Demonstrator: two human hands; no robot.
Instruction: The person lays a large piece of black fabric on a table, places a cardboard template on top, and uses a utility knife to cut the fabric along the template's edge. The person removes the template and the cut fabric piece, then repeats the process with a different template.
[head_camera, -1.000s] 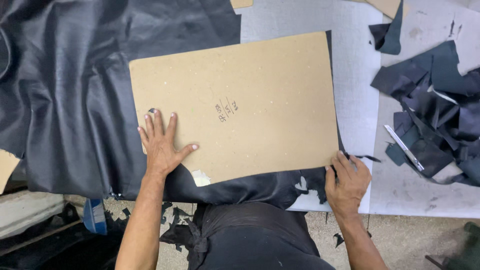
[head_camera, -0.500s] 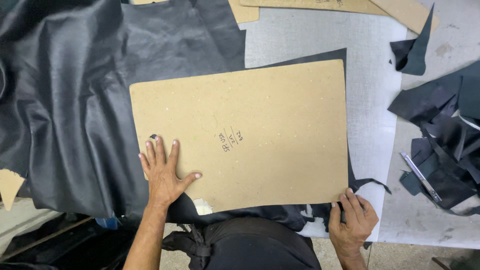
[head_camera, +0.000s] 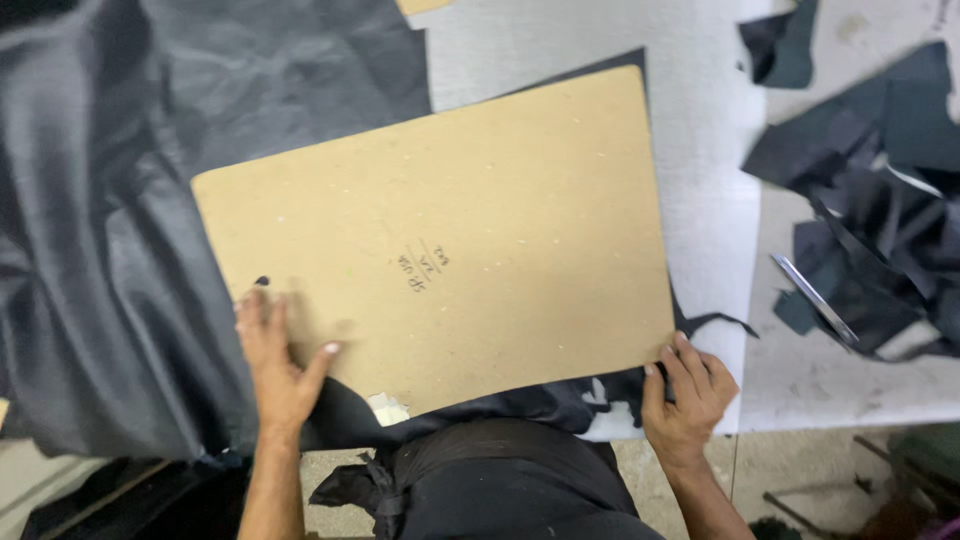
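Observation:
A large tan cardboard pattern board (head_camera: 450, 230) lies flat on a sheet of dark leather (head_camera: 110, 250) spread over the table. My left hand (head_camera: 275, 360) presses flat on the board's near left corner, fingers spread. My right hand (head_camera: 690, 390) is at the board's near right corner, fingers curled against the edge where the leather sticks out. Whether it holds a small tool is hidden. A thin strip of leather (head_camera: 720, 322) trails off to the right of that corner.
A pile of dark leather offcuts (head_camera: 880, 190) lies at the right on the white table top (head_camera: 720, 210), with a slim metal blade (head_camera: 812, 297) beside it. A tan board corner (head_camera: 425, 5) shows at the top edge. The table's front edge runs just below my hands.
The view has shifted and the board now sits tilted. My right hand has slid up along the board's near right corner; my left hand stays pressed on the near left corner.

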